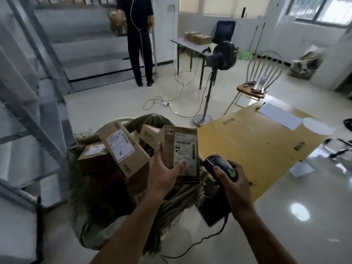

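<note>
Left hand (163,168) has the small cardboard parcel (182,149) clamped upright, thumb across its white label and fingers curled behind the box's left edge. It holds it just above the open woven sack (91,202) of boxes, which sits below and to that hand's left. Right hand (235,185), just right of the parcel, curls tight round the black barcode scanner (219,165), thumb on top by the green light, with a flattened cardboard sheet (257,149) lying beyond it.
</note>
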`<action>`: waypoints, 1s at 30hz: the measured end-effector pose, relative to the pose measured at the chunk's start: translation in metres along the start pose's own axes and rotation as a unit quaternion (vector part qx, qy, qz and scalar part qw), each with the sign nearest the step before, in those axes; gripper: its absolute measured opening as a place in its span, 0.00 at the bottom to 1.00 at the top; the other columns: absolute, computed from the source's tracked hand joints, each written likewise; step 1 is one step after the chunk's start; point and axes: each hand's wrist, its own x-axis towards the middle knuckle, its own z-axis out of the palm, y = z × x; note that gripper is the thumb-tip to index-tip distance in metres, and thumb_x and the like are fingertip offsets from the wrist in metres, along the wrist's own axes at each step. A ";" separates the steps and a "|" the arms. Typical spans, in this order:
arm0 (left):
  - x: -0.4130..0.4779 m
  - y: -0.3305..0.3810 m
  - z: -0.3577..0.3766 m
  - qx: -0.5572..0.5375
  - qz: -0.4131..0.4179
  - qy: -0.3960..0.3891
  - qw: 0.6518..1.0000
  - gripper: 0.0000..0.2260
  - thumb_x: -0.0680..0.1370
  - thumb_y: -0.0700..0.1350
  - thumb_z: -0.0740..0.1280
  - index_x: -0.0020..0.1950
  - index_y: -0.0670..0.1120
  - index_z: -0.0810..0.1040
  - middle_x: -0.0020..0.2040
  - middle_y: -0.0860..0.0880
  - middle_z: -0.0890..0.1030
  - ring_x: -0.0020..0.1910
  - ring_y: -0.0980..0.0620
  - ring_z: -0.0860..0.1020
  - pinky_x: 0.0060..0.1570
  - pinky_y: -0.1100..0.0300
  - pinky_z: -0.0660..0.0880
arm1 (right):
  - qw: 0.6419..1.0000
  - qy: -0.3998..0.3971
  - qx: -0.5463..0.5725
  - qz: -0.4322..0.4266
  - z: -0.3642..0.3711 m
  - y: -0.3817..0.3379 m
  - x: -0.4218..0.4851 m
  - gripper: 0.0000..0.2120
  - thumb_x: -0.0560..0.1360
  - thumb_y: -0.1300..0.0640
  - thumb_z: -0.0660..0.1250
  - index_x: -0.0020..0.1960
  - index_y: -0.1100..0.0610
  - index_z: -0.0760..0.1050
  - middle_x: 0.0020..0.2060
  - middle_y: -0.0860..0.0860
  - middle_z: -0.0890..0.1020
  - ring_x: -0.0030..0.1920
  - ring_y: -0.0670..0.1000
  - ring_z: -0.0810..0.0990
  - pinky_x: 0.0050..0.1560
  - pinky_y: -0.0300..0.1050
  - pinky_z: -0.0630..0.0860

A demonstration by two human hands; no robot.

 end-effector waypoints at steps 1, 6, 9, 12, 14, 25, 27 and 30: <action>0.010 -0.004 0.006 0.000 -0.007 -0.006 1.000 0.48 0.67 0.66 0.77 0.80 0.68 0.52 0.73 0.49 0.70 0.68 0.51 0.75 0.64 0.44 0.79 | 1.000 0.008 -0.008 0.005 0.001 0.003 0.005 0.19 0.72 0.44 0.75 0.60 0.47 0.75 0.52 0.55 0.82 0.45 0.57 0.86 0.43 0.55 0.85; 0.045 -0.020 0.030 0.036 -0.034 -0.008 0.999 0.46 0.74 0.59 0.77 0.83 0.62 0.50 0.76 0.44 0.63 0.70 0.44 0.72 0.60 0.53 0.75 | 0.998 0.047 -0.032 0.028 0.006 0.014 0.025 0.20 0.71 0.38 0.77 0.58 0.42 0.76 0.54 0.54 0.82 0.46 0.58 0.86 0.46 0.61 0.85; 0.060 -0.025 0.041 0.043 -0.051 -0.022 0.998 0.44 0.78 0.57 0.73 0.85 0.58 0.48 0.80 0.43 0.59 0.74 0.42 0.69 0.65 0.50 0.73 | 0.997 0.060 -0.023 0.041 0.012 0.014 0.029 0.20 0.71 0.41 0.77 0.58 0.43 0.76 0.53 0.54 0.82 0.45 0.58 0.87 0.45 0.60 0.86; 0.069 -0.033 0.049 0.076 -0.041 -0.058 0.995 0.40 0.81 0.57 0.68 0.84 0.57 0.46 0.83 0.42 0.55 0.80 0.40 0.60 0.75 0.40 0.66 | 0.996 0.069 -0.015 0.047 0.017 0.014 0.029 0.21 0.70 0.42 0.78 0.58 0.45 0.76 0.51 0.55 0.83 0.43 0.57 0.87 0.44 0.58 0.86; 0.070 -0.037 0.050 0.113 -0.037 -0.079 0.990 0.37 0.81 0.58 0.66 0.85 0.55 0.49 0.84 0.41 0.53 0.82 0.40 0.55 0.78 0.38 0.60 | 0.996 0.066 -0.020 0.054 0.017 0.016 0.029 0.21 0.69 0.41 0.76 0.58 0.45 0.76 0.51 0.55 0.83 0.43 0.56 0.87 0.44 0.58 0.86; 0.020 -0.016 0.028 0.245 0.048 -0.067 0.966 0.30 0.83 0.58 0.64 0.83 0.53 0.59 0.84 0.51 0.57 0.84 0.49 0.47 0.81 0.48 0.52 | 0.995 -0.092 -0.023 0.034 0.005 0.028 0.048 0.23 0.73 0.44 0.77 0.63 0.47 0.73 0.57 0.51 0.81 0.51 0.52 0.84 0.44 0.42 0.83; -0.004 -0.014 0.022 0.286 0.066 -0.048 0.955 0.30 0.83 0.61 0.63 0.83 0.55 0.59 0.84 0.52 0.57 0.84 0.50 0.47 0.81 0.49 0.51 | 0.990 -0.133 -0.034 0.024 0.004 0.031 0.048 0.23 0.73 0.45 0.76 0.64 0.46 0.73 0.58 0.47 0.81 0.55 0.50 0.83 0.46 0.41 0.83; -0.045 -0.019 0.017 0.367 0.051 -0.017 0.929 0.32 0.81 0.66 0.58 0.83 0.56 0.58 0.84 0.52 0.56 0.84 0.48 0.45 0.81 0.50 0.46 | 0.981 -0.190 -0.041 0.010 0.003 0.040 0.044 0.27 0.69 0.35 0.74 0.64 0.43 0.74 0.59 0.43 0.80 0.59 0.48 0.81 0.56 0.50 0.82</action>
